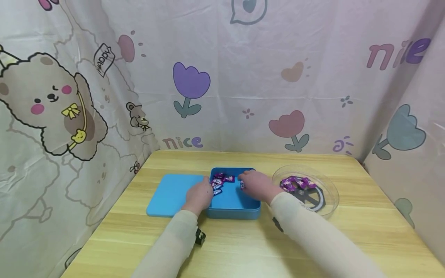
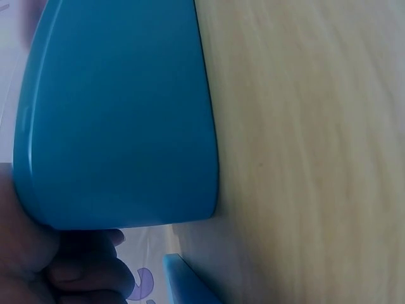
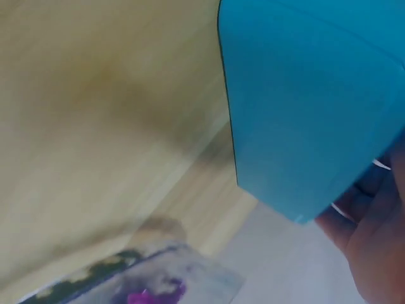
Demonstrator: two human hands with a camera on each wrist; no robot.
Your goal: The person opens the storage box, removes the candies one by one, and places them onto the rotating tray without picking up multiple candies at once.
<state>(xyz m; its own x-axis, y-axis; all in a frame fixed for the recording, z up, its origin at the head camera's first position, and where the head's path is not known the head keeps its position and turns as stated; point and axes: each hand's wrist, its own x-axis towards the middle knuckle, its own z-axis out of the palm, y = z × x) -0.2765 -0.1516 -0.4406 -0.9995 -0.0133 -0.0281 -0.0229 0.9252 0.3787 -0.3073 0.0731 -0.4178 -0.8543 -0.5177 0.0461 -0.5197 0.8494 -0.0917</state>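
Observation:
A blue rectangular box stands uncovered on the table, several purple-wrapped candies lying along its left side. My left hand holds the box's left wall; in the left wrist view its curled fingers show beside the box. Over the right part of the box is my right hand, pinching a purple-wrapped candy at its fingertips. The right wrist view shows the box wall beside that hand, but the candy is hidden there.
Left of the box lies a flat light-blue lid. A clear round dish to the right holds more purple candies and a dark spoked shape. Behind the wooden table hangs a printed curtain.

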